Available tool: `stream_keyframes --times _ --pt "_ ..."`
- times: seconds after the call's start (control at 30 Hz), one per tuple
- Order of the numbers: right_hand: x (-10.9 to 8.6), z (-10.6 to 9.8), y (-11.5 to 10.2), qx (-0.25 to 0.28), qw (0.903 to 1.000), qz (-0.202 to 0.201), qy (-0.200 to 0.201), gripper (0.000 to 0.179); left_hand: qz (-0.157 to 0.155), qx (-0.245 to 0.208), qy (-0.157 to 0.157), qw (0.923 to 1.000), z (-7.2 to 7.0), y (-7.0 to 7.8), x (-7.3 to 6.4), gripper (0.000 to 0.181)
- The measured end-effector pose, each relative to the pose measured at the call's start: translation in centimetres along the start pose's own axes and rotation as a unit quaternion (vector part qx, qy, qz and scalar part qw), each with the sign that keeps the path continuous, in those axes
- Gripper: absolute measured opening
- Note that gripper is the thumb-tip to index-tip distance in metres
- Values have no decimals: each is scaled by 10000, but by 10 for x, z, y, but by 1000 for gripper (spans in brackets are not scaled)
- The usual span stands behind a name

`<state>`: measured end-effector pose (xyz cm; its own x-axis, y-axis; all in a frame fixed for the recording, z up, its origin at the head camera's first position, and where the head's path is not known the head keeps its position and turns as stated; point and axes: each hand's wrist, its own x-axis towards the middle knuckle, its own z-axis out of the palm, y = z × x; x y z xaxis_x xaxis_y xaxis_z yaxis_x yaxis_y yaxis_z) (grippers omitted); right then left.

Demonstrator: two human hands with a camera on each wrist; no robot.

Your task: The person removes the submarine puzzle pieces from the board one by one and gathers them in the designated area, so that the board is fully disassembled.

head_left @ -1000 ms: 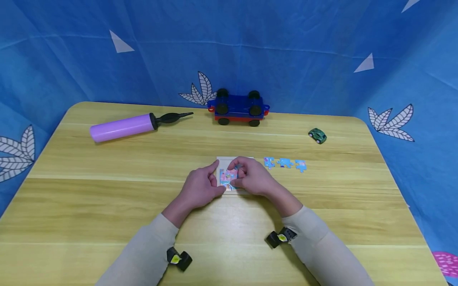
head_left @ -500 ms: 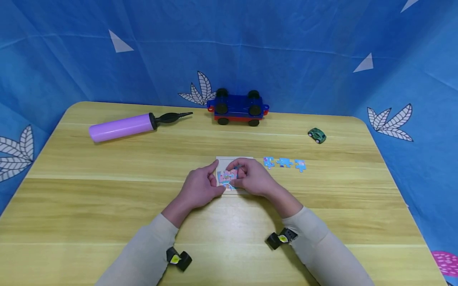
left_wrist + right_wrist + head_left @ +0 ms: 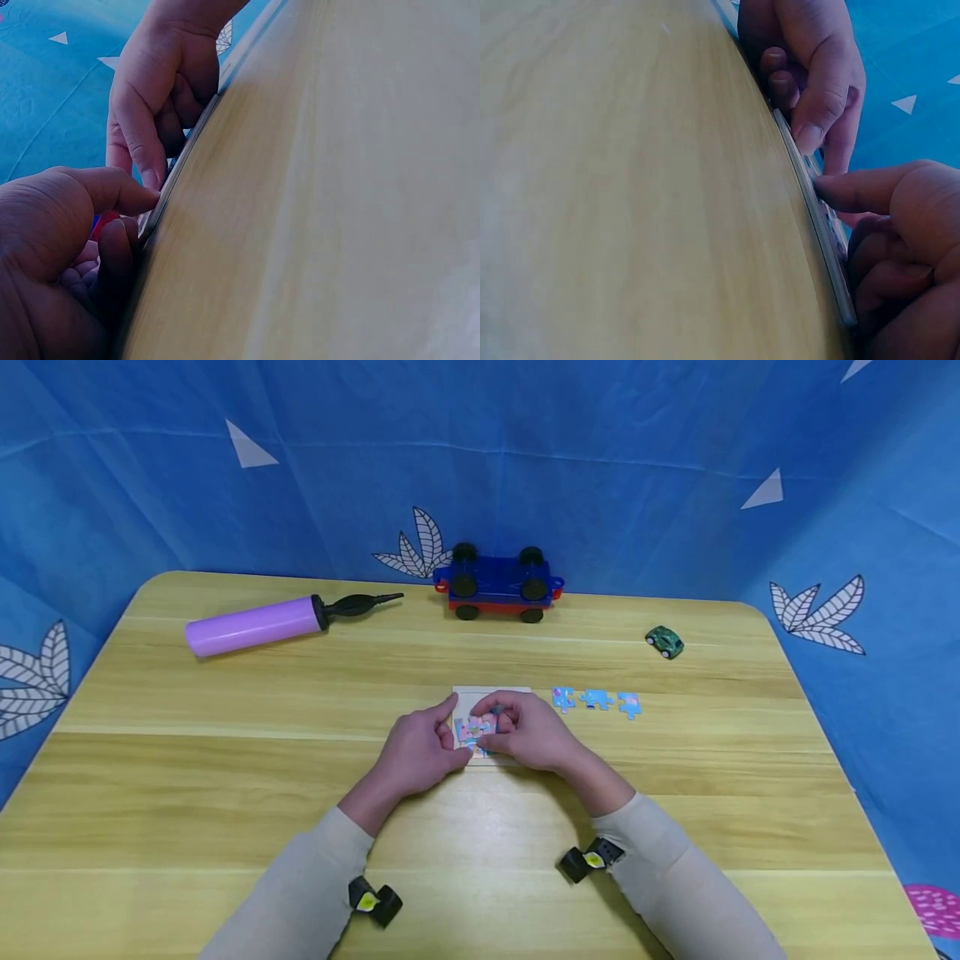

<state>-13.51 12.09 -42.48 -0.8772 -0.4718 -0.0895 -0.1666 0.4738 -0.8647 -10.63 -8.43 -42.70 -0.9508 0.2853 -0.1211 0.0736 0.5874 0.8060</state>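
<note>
A small pale puzzle tray (image 3: pixel 467 700) lies on the wooden table, in the middle of the head view. Several pink and blue puzzle pieces (image 3: pixel 471 728) sit in its front left part, partly hidden by fingers. My left hand (image 3: pixel 420 747) holds the tray's left side, index finger along the far part and thumb at the front edge. My right hand (image 3: pixel 528 731) reaches over the tray's right side and pinches a puzzle piece between thumb and index finger; that piece is mostly covered. Both wrist views show the thumbs close together over the tray's thin edge.
Three loose blue puzzle pieces (image 3: pixel 597 699) lie in a row right of the tray. Farther back are a purple balloon pump (image 3: pixel 255 626), a blue and red toy wagon (image 3: pixel 501 583) on its side and a green toy car (image 3: pixel 664 642). A blue cloth (image 3: pixel 615 485) hangs behind the table.
The upper pink pieces in the tray have shifted slightly left. My right thumb has slid a little left over the pieces. The left hand keeps its place on the tray.
</note>
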Motion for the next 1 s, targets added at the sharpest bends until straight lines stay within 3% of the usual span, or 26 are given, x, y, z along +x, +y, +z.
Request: stream_keyframes --times 0.17,0.47,0.7,1.0 --pt "-1 1 -2 -266 9995 -62 142 25 -13 7 -8 10000 -1 1 0 82" --pt "-5 0 0 17 9996 -49 293 24 -71 -16 -34 10000 -1 3 -1 83" --pt "-18 -5 6 324 9979 -17 558 25 -137 -38 -52 9999 0 3 -1 84" --pt "-39 -19 10 130 9972 164 717 25 -157 -33 19 9999 0 3 -3 85"
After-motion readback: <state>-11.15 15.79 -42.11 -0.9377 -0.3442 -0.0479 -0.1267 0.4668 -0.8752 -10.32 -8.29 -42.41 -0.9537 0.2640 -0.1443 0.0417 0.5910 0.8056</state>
